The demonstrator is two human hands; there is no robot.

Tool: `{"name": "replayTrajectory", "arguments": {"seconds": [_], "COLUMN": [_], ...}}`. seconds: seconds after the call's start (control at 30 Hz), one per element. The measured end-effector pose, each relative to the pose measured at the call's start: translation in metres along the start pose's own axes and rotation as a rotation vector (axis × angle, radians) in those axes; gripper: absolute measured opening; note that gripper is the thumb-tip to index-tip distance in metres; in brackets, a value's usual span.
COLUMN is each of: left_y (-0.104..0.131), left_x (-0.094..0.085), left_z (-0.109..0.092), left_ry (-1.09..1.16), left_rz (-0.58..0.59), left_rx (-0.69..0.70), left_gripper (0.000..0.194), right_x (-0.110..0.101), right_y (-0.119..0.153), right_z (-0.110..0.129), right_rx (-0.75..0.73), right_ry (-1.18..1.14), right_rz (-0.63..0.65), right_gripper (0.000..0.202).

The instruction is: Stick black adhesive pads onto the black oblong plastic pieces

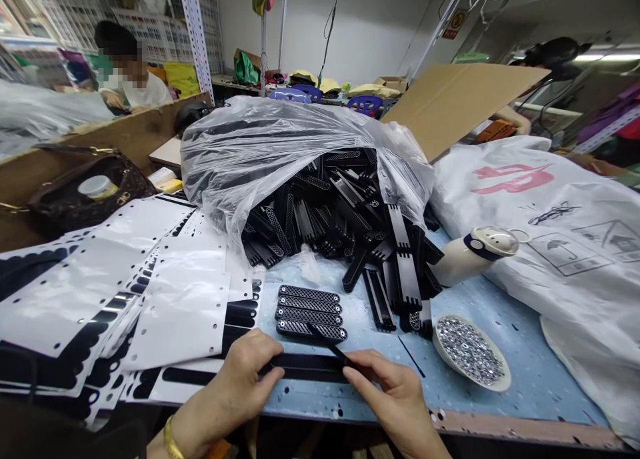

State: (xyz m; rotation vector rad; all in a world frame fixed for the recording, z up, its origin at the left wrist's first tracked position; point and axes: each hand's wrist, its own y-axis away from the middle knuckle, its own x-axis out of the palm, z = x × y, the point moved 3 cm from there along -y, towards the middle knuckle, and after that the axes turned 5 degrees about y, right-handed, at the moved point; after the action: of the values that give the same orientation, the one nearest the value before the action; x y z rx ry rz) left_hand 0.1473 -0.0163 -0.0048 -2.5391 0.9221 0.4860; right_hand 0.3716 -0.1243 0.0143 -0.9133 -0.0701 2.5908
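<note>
A long flat black piece (313,367) lies level between my two hands, just above the table's front edge. My left hand (250,369) pinches its left end between thumb and fingers. At the right end, my right hand (387,385) is closed with thumb and forefinger together. A thin black strip (327,342) slants up and left from those right fingertips, over the flat piece. Whether the right fingers grip both pieces or only the strip, I cannot tell. Just beyond, several black textured bars (307,310) sit side by side in a neat block.
A clear plastic bag (280,129) spills many black slotted parts (345,205) onto the blue table (360,405). White punched sheets (175,292) pile up at left. A bowl (507,379) of small shiny metal pieces and a tilted white bottle (465,255) stand right. Another person sits far left.
</note>
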Motion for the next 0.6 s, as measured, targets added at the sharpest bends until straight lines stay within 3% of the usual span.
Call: {"name": "replayTrajectory", "arguments": {"seconds": [0.1,0.23,0.4,0.6], "left_y": [-0.003,-0.015,-0.028,-0.024], "left_x": [0.000,-0.004,0.001,-0.001], "left_z": [0.000,0.008,0.016,0.012], "left_ry": [0.032,-0.006,-0.074,-0.070], "left_rz": [0.009,-0.160,-0.156,-0.120], "left_rx": [-0.070,-0.221,-0.205,-0.237], "left_gripper": [0.021,0.022,0.017,0.012], "right_x": [-0.009,-0.014,0.000,0.004], "right_y": [-0.001,-0.017,-0.036,-0.036], "right_z": [-0.001,-0.006,0.000,0.006], "right_rx": [-0.030,-0.095,-0.231,-0.358], "right_ry": [0.059,0.108,0.130,0.206], "right_rz": [-0.010,-0.144,-0.060,0.008], "right_gripper": [0.012,0.013,0.013,0.016]}}
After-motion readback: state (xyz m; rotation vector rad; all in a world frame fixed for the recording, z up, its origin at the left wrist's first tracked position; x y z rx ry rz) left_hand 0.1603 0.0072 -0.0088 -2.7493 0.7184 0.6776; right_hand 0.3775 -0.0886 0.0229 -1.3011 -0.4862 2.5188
